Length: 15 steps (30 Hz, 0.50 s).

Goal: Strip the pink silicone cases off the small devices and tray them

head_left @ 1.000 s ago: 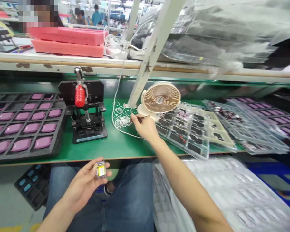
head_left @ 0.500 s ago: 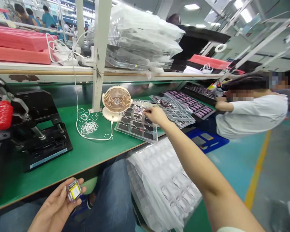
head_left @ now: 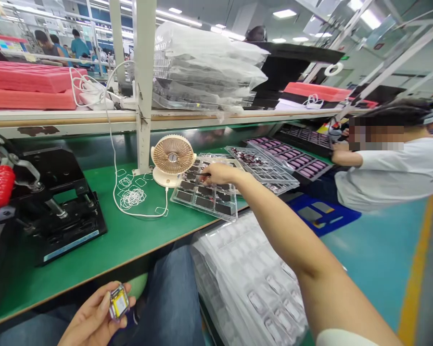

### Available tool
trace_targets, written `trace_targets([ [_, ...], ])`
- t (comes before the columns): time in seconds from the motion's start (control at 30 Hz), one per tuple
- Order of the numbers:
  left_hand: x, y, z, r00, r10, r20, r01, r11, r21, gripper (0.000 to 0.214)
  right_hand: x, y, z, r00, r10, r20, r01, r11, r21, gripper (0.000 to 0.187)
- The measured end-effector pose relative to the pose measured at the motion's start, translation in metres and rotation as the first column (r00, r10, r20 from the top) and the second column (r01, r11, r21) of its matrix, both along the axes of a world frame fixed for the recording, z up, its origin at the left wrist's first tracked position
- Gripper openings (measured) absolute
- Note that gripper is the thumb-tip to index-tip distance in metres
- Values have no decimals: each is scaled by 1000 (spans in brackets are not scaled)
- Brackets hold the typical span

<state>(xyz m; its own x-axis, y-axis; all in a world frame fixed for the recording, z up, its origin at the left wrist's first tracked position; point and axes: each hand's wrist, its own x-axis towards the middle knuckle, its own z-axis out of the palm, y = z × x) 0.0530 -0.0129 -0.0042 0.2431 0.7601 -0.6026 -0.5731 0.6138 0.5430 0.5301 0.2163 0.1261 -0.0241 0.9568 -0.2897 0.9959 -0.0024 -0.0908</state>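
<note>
My left hand (head_left: pixel 97 315) is closed around a small clear-edged electronic device (head_left: pixel 119 302), low over my lap. A white block with a yellow border fills the device's face. My right arm reaches across to a clear plastic tray (head_left: pixel 205 204), whose compartments hold dark rectangular panels. Over that tray my right hand (head_left: pixel 218 174) has its fingertips pinched together. A thin dark edge shows at the fingertips; what it belongs to I cannot make out.
A small beige fan (head_left: pixel 172 158) stands beside the tray, near loose white rings (head_left: pixel 133 198). At left is a black press fixture (head_left: pixel 65 202) with a red handle. Bagged trays (head_left: pixel 252 283) are stacked beside my knee. A co-worker (head_left: pixel 400 168) sits at right.
My right hand has moved left over the tray, towards the fan. My left hand sits slightly lower and further right in view, still holding the device. The view has shifted a little.
</note>
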Motion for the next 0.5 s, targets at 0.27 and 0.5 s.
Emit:
trace_targets([
  [0.27, 2, -5, -10, 1000, -16, -14, 16, 999, 28, 36, 15, -2, 5, 979, -28, -201, 48, 994, 98, 24],
  [0.5, 9, 10, 12, 999, 1, 34, -5, 993, 121, 53, -29, -69, -2, 858, -13, -514, 219, 914, 343, 56],
])
